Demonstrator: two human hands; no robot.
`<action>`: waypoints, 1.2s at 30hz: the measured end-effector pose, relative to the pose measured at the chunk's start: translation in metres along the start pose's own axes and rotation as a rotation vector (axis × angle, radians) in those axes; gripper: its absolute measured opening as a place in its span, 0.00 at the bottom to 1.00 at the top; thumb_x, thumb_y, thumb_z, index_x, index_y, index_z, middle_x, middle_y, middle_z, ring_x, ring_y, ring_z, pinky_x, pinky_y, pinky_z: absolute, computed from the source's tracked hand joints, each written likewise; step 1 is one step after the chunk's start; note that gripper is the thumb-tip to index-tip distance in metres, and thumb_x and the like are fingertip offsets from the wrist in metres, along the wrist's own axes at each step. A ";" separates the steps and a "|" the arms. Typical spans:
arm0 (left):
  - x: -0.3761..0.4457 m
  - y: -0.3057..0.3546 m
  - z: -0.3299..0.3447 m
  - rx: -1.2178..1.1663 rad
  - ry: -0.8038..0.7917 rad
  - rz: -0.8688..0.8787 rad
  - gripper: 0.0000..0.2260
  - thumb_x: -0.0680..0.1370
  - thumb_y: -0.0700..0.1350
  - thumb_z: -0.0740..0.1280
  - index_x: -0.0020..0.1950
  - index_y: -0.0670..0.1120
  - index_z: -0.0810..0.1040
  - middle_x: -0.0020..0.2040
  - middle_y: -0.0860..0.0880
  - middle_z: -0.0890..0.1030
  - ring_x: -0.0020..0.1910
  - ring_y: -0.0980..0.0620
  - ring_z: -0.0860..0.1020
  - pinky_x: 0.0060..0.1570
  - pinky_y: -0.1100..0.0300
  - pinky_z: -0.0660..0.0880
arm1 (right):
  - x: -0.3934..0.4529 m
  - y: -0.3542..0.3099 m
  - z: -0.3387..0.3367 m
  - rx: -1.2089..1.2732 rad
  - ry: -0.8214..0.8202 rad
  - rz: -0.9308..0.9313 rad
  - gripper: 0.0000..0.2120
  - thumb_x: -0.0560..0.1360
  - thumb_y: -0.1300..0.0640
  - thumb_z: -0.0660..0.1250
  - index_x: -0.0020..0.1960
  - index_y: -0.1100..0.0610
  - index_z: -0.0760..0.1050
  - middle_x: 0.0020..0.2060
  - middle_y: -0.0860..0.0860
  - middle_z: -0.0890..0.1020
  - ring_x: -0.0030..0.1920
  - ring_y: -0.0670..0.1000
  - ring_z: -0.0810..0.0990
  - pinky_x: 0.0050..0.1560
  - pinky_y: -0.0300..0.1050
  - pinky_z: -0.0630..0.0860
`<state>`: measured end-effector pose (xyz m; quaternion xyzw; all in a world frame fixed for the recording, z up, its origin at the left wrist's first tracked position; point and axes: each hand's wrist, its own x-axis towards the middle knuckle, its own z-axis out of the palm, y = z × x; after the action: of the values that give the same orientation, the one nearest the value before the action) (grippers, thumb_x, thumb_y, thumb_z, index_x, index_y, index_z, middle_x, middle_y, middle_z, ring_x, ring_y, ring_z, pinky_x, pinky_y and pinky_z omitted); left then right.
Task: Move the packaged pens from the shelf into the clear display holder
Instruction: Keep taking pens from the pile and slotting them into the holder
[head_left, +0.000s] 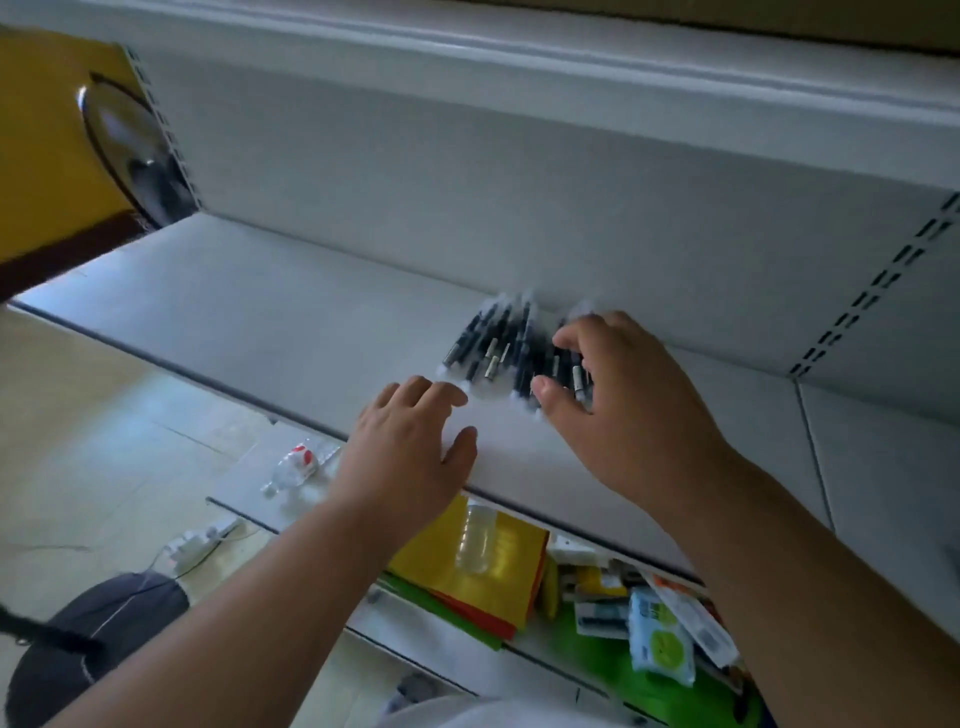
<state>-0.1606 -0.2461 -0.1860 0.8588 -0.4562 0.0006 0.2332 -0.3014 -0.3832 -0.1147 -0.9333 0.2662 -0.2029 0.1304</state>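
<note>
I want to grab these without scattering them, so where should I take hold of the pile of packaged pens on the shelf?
Probably across the near ends of the packaged pens, coming from the front edge of the white shelf. They lie fanned against the back wall, ends toward you. The right hand already curls over the right part; the left hand could close in from the left.

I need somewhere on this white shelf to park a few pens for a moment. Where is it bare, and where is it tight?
Bare shelf runs left of the packaged pens toward the yellow panel, and right of the right hand up to the slotted upright. It is tight by the back wall, where the right hand sits on the pens and the left hand lies just in front.
</note>
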 end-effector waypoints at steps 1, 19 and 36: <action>0.011 -0.009 0.000 -0.014 0.003 0.022 0.15 0.78 0.55 0.63 0.63 0.54 0.75 0.55 0.55 0.77 0.59 0.50 0.73 0.59 0.53 0.70 | 0.004 -0.003 0.005 -0.008 0.008 0.021 0.18 0.76 0.46 0.66 0.62 0.52 0.72 0.56 0.49 0.75 0.56 0.50 0.74 0.54 0.49 0.74; 0.149 -0.069 -0.002 0.138 -0.309 0.158 0.14 0.73 0.55 0.64 0.49 0.46 0.76 0.46 0.46 0.78 0.46 0.44 0.74 0.41 0.56 0.69 | 0.032 -0.030 0.031 0.003 0.255 0.408 0.16 0.74 0.45 0.65 0.58 0.51 0.74 0.51 0.45 0.76 0.49 0.44 0.75 0.44 0.38 0.71; 0.097 -0.069 -0.032 -0.430 -0.264 0.202 0.17 0.81 0.53 0.58 0.35 0.47 0.67 0.28 0.50 0.71 0.27 0.50 0.69 0.27 0.56 0.63 | 0.044 -0.023 0.075 0.000 0.074 0.594 0.12 0.75 0.46 0.69 0.54 0.51 0.73 0.45 0.44 0.75 0.43 0.46 0.75 0.43 0.43 0.73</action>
<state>-0.0431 -0.2767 -0.1647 0.7323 -0.5557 -0.1852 0.3474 -0.2237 -0.3783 -0.1588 -0.8064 0.5322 -0.1898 0.1744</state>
